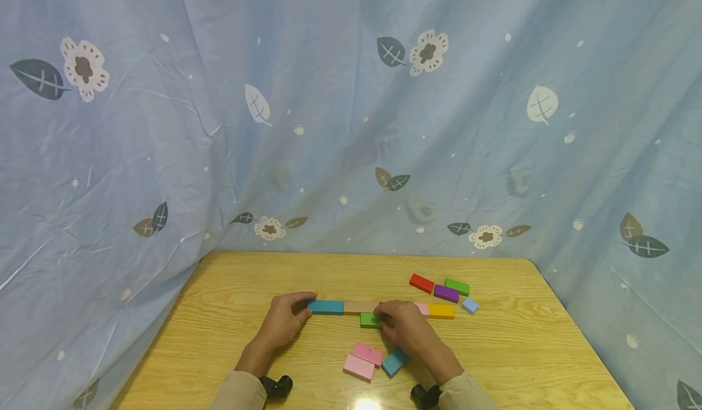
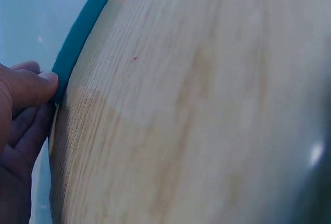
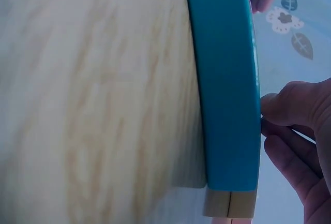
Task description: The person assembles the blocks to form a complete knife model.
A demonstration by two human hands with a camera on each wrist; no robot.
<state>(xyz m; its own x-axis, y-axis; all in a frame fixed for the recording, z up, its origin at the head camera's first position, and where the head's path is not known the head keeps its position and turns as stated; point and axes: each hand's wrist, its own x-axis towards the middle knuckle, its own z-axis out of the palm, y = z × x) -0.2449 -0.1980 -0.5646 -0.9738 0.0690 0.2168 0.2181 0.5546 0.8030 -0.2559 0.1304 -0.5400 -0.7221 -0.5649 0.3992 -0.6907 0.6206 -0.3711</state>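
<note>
A line of flat blocks runs across the table. My left hand (image 1: 283, 323) is at its left end, pinching the end of a blue block (image 1: 326, 307) between thumb and fingers; the left wrist view shows the thumb (image 2: 47, 79) on the block's side. A tan block (image 1: 359, 307) adjoins it, and a pink block (image 1: 422, 309) and an orange block (image 1: 442, 312) finish the line on the right. With curled fingers my right hand (image 1: 408, 328) holds a green block (image 1: 370, 320) just in front of the line, covering its right end and part of the line.
Two pink blocks (image 1: 359, 367) and a loose blue block (image 1: 395, 362) lie nearer me. At the back right are a red block (image 1: 421, 283), a purple block (image 1: 446, 293), another green block (image 1: 457, 286) and a small light-blue block (image 1: 470, 306). A patterned curtain (image 1: 340, 123) hangs behind the table.
</note>
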